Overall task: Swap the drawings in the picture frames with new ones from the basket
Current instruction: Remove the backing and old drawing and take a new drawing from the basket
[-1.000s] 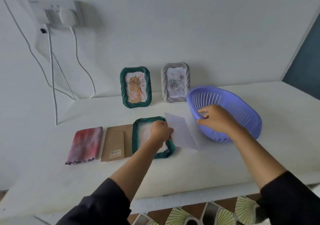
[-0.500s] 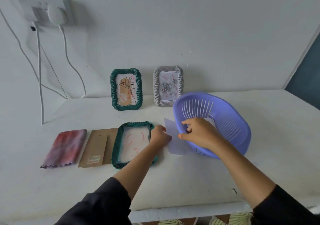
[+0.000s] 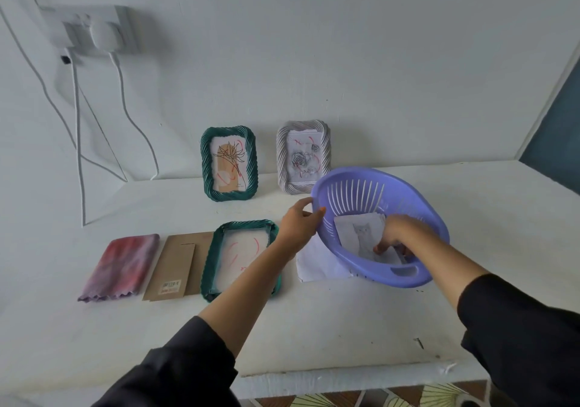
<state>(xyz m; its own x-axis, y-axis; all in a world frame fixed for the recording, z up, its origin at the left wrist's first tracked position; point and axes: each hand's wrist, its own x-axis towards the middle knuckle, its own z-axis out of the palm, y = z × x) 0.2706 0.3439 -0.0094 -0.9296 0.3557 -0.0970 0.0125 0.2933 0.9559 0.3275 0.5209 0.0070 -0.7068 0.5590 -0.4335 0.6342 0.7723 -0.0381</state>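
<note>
On the white table [image 3: 314,328] we see a purple plastic basket with slotted walls [image 3: 351,193], on the right of the middle and tilted toward us. The left hand [image 3: 298,221] grips its left rim, with the fingers curled round the edge. The right hand [image 3: 398,234] is down inside the basket, and its bent fingertips [image 3: 380,247] touch a paper drawing of a grey cat [image 3: 357,234] that lies on the basket's bottom. We cannot tell if they pinch the sheet or only press on it. A loose white sheet [image 3: 317,262] lies flat on the table, and the basket covers its right part. Just left of this sheet a green ribbed picture frame [image 3: 209,262] lies flat with a paper with red strokes [image 3: 241,246] inside, and the left forearm crosses over its lower right corner. Beside this frame, on the left, there is a brown cardboard backing [image 3: 175,265], and then a folded red and purple cloth [image 3: 122,265]. At the back, against the white wall, two frames stand upright and near each other: a second green ribbed frame [image 3: 205,168] with a flower drawing, and a grey-white ribbed frame [image 3: 282,155] with a rose drawing. The far rim of the basket hides the lower right corner of the grey-white one. High on the left wall is a white socket with a plug [image 3: 100,30], a little blurred, and white cables [image 3: 78,143] hang from it down to the table.
</note>
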